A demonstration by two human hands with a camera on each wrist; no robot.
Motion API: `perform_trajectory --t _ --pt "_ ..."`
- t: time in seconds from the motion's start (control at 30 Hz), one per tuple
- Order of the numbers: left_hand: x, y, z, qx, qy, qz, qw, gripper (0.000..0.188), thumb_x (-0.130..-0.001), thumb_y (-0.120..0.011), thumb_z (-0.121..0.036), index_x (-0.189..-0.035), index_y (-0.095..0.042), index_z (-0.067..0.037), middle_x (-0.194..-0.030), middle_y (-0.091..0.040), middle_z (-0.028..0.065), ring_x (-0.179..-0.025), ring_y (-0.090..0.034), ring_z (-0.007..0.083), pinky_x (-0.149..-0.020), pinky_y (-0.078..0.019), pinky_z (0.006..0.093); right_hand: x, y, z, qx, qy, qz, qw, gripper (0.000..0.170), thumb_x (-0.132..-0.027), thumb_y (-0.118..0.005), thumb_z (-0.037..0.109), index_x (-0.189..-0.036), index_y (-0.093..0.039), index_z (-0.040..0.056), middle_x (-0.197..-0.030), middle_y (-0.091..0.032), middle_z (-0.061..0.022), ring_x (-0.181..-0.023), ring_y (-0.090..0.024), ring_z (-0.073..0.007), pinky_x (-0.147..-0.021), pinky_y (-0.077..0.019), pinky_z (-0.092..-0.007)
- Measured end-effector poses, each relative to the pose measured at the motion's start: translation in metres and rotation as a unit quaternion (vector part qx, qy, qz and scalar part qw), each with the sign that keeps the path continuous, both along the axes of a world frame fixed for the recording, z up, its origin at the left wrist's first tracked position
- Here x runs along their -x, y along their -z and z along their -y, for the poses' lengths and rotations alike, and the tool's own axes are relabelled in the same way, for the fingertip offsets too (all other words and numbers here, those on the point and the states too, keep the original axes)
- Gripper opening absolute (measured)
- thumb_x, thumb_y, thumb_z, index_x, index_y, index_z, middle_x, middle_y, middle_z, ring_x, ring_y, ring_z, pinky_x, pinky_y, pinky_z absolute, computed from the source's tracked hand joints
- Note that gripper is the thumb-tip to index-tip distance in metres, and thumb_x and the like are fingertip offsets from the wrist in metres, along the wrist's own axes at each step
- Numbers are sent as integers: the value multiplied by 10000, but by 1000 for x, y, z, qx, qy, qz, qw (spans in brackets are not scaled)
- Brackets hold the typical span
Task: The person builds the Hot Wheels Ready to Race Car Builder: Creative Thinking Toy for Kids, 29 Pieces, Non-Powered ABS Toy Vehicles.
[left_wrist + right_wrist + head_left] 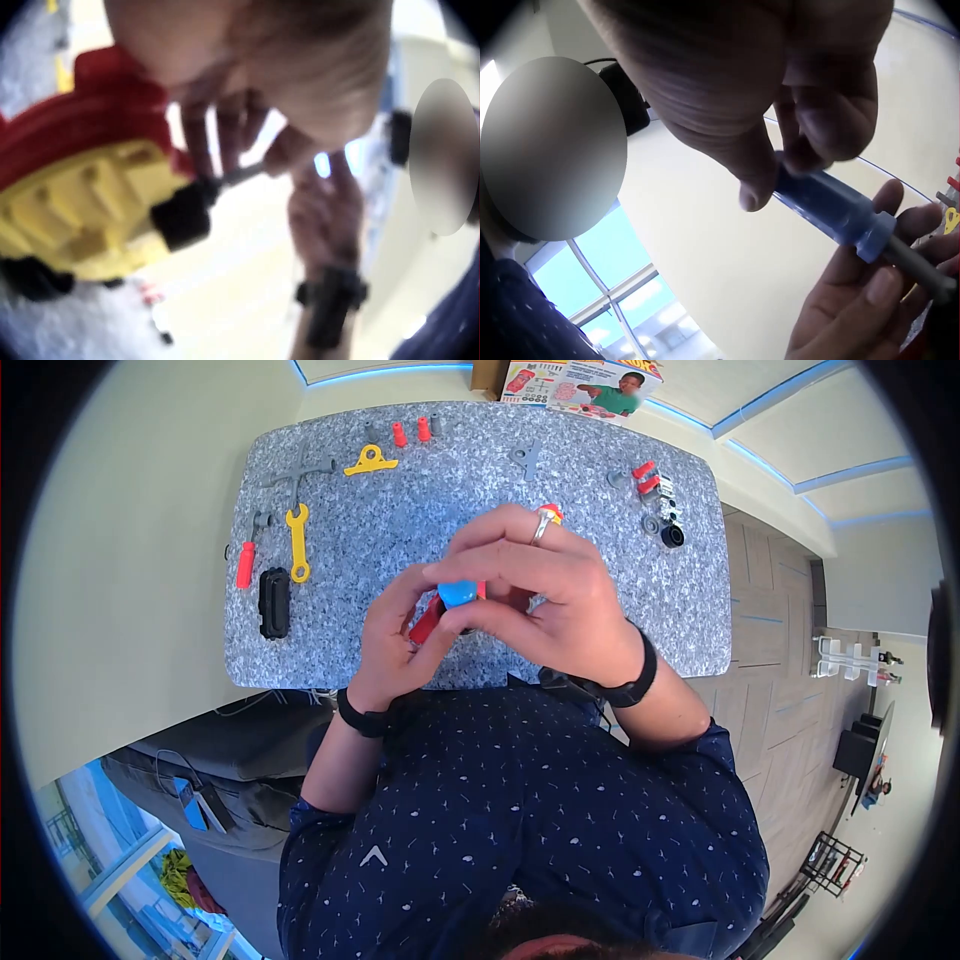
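My right hand (560, 590) pinches the blue handle of a toy screwdriver (458, 594) between thumb and fingers; the right wrist view shows this screwdriver (825, 211) slanting down with its grey shaft toward a dark part. Close beside it, my left hand (385, 645) grips a red toy body (426, 622), its fingers near the shaft. The left wrist view, blurred, shows the red body with a yellow ribbed side (90, 210) and a black piece (182, 217) at the shaft's end. The tip's exact contact is too unclear to tell.
On the speckled table (350, 560) lie a yellow wrench (298, 545), a black tray-like part (273, 603), a red-handled tool (245, 565) and a yellow piece (371, 461). Small red, grey and black parts (672, 537) lie at the right. A printed box (580, 388) stands beyond the far edge.
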State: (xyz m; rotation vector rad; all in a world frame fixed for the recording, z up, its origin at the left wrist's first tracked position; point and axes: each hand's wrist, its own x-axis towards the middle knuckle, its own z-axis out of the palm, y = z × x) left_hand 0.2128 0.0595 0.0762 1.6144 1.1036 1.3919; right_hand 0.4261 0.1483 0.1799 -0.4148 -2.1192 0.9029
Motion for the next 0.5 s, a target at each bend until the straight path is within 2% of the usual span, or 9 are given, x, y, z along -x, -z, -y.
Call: perform_trajectory --t 0.03,0.17,0.37,0.47,0.5 --pt "0 -2 -1 -8 0 -19 1000 464 -1016 -784 -96 -1463 -688 -23 -1241 -809 125 -1148 -797 249 -1026 -598 376 1 -5 4 5 13 11 1000 413 -866 -995 116 -1249 -848 68 -1246 -750 -82 -684 -625 -33 -575 -490 -189" --pt "0 7 -2 27 13 38 999 484 -1020 -785 -125 -1477 -669 -16 -1276 -800 122 -1159 -795 250 -1021 -601 376 4 -14 11 65 23 -7 998 425 -861 -1001 123 -1253 -845 73 -1220 -750 -70 -673 -626 -46 -573 -500 -202" --pt "-1 8 1 9 7 25 1000 472 -1046 -770 -141 -1486 -657 -13 -1290 -799 128 -1178 -789 235 -1021 -607 381 3 -7 10 21 40 22 999 406 -855 -992 104 -1232 -845 81 -1171 -757 -58 -691 -653 -73 -581 -519 -214" --pt "0 9 2 31 7 28 999 464 -1048 -764 -137 -1482 -659 -13 -1293 -800 130 -1183 -790 245 -1026 -606 385 7 -11 13 60 34 -15 997 384 -843 -989 84 -1199 -844 78 -1151 -776 -76 -712 -679 -82 -593 -530 -233" --pt "0 9 2 28 9 30 999 466 -1043 -768 -141 -1478 -662 -14 -1290 -801 130 -1182 -789 245 -1025 -606 385 8 -9 12 48 29 -19 998 366 -843 -971 81 -1182 -834 80 -1080 -753 -70 -707 -664 -107 -605 -531 -254"
